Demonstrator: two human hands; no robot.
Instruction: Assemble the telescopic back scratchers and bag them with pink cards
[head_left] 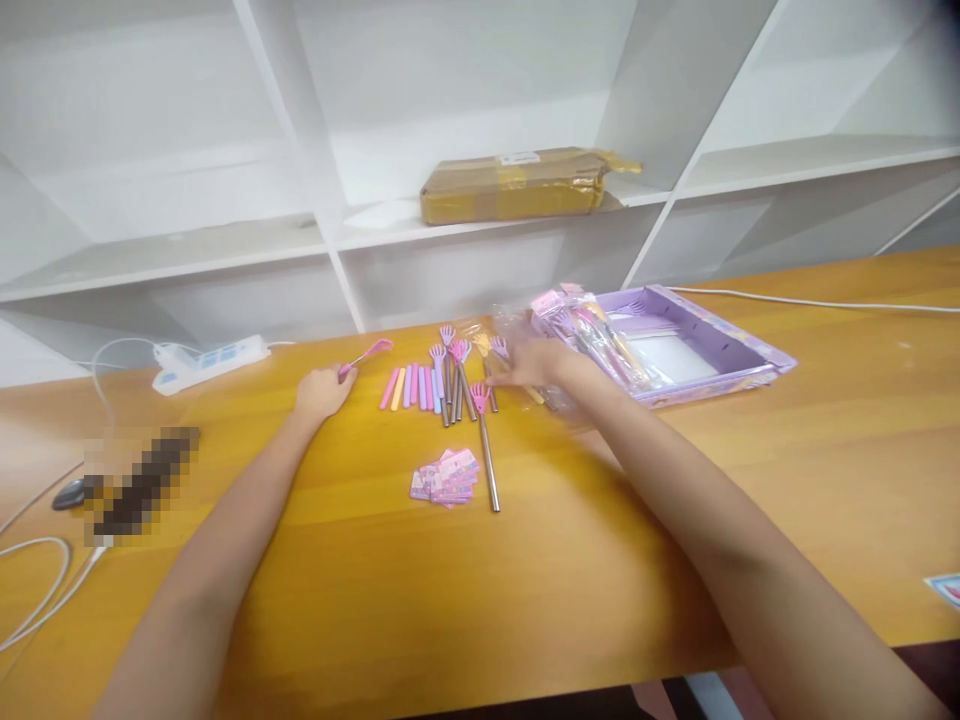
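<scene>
No wording can be read on the pink cards [445, 478], fanned on the desk [337, 560]. A pink claw scratcher [365, 355] is clamped in the left hand [322, 393], its handle mostly hidden. The right hand [532, 364] is blurred beside the purple tray [720, 358]; whether its fingers are closed cannot be told.

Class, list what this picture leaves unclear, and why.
In the head view:
Pink cards: print too small.
Brown carton: contents hidden by its walls.
Dark object, left: masked by pixel blocks.
Printed sheet, right: cut off by the edge.
Right hand: blurred, so its grip is unclear.
</scene>
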